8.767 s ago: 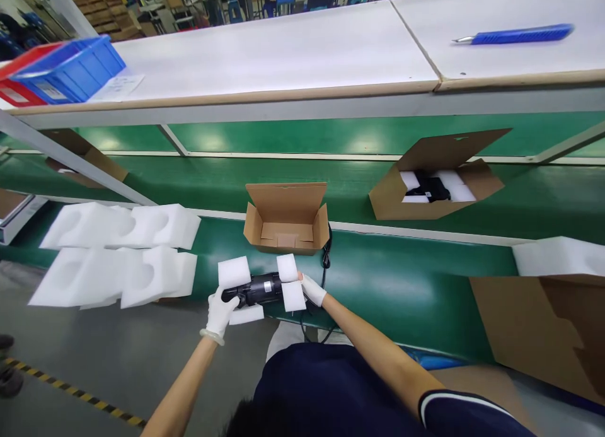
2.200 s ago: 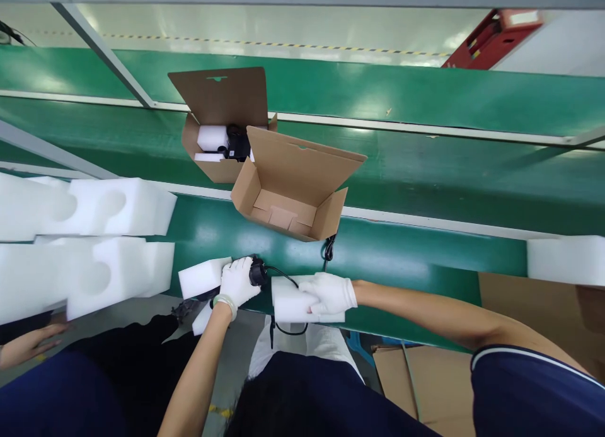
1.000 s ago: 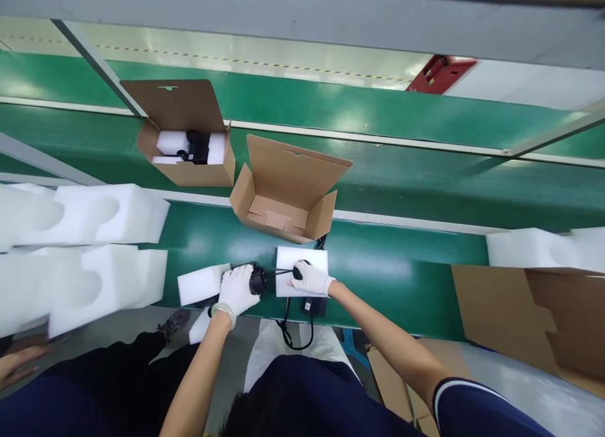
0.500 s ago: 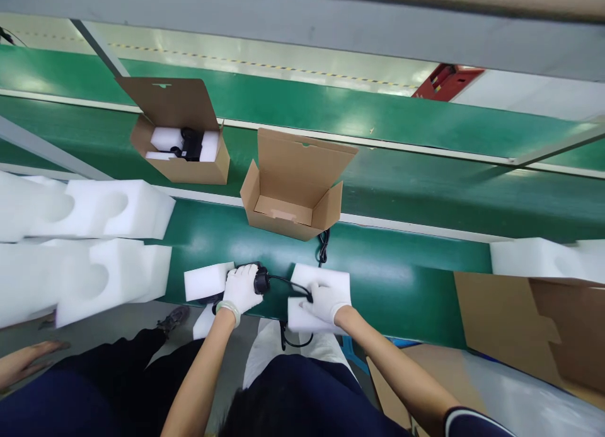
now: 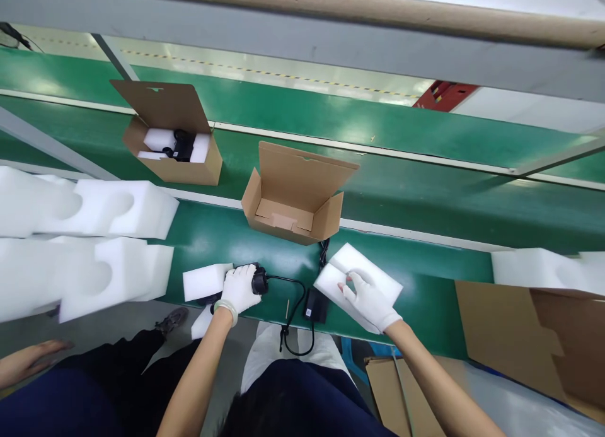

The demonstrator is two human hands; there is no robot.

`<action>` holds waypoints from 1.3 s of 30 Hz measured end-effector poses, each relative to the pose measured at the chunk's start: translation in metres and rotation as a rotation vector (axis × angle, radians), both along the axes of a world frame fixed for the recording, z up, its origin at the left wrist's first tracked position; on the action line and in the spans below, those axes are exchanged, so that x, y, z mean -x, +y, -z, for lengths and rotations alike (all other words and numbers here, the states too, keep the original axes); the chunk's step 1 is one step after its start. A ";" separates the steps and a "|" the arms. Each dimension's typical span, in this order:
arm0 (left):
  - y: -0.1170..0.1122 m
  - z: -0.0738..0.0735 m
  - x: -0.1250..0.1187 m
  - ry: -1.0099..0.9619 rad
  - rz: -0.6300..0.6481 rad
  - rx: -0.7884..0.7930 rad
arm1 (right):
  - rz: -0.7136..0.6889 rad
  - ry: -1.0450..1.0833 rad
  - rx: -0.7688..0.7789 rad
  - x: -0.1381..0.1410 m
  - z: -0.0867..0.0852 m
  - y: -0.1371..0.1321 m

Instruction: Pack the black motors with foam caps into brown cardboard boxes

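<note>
My left hand (image 5: pixel 239 291), in a white glove, is wrapped round a black device with a rounded end (image 5: pixel 259 280). A white foam block (image 5: pixel 205 282) is fitted at the device's left side. From the device a black cable (image 5: pixel 301 285) loops toward the table's front edge. My right hand (image 5: pixel 369 301), also gloved, grips a notched white foam piece (image 5: pixel 378 278) that is turned at an angle above the green work surface. Between my hands lies a black power adapter (image 5: pixel 316 306). Directly behind stands an open cardboard box (image 5: pixel 283 230) with nothing inside.
Another open box (image 5: pixel 198 172) holds foam and black parts on the conveyor (image 5: pixel 416 191). White foam pieces (image 5: pixel 132 210) are stacked at left, with more foam (image 5: pixel 529 267) at right. Flat cardboard (image 5: pixel 505 323) lies at right. A person's hand (image 5: pixel 38 361) shows at lower left.
My right hand has moved right with the foam piece, which is now rotated. The black adapter has come into view where the foam was. My left hand stays on the device.
</note>
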State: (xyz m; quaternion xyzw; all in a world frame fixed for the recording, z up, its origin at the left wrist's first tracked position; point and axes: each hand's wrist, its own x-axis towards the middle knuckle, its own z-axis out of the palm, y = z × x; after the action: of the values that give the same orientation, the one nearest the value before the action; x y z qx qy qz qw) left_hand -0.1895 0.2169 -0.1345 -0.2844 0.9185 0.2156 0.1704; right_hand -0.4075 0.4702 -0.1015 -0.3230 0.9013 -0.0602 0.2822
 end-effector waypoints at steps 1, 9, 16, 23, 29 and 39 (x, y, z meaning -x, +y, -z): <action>0.000 0.000 0.000 -0.001 0.006 -0.006 | -0.010 -0.050 0.091 -0.003 -0.003 -0.001; -0.004 -0.003 -0.006 0.008 0.035 -0.038 | -0.201 -0.107 0.523 -0.018 0.006 -0.037; -0.010 -0.010 -0.022 0.094 0.130 -0.073 | -0.199 0.082 0.470 -0.004 0.062 -0.058; -0.025 -0.019 -0.038 0.173 0.143 -0.088 | -0.343 -0.133 0.570 -0.042 0.095 -0.104; -0.034 -0.027 -0.038 0.174 0.105 -0.114 | -0.108 -0.596 0.644 -0.070 0.106 -0.121; -0.029 -0.017 -0.010 -0.018 0.109 -0.115 | 0.463 -0.944 0.698 -0.105 0.110 -0.149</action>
State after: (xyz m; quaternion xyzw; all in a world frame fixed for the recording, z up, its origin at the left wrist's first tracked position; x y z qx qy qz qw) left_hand -0.1799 0.1882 -0.1180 -0.2257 0.9171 0.2559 0.2060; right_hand -0.3023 0.3208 -0.2119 -0.1315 0.6536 -0.5462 0.5071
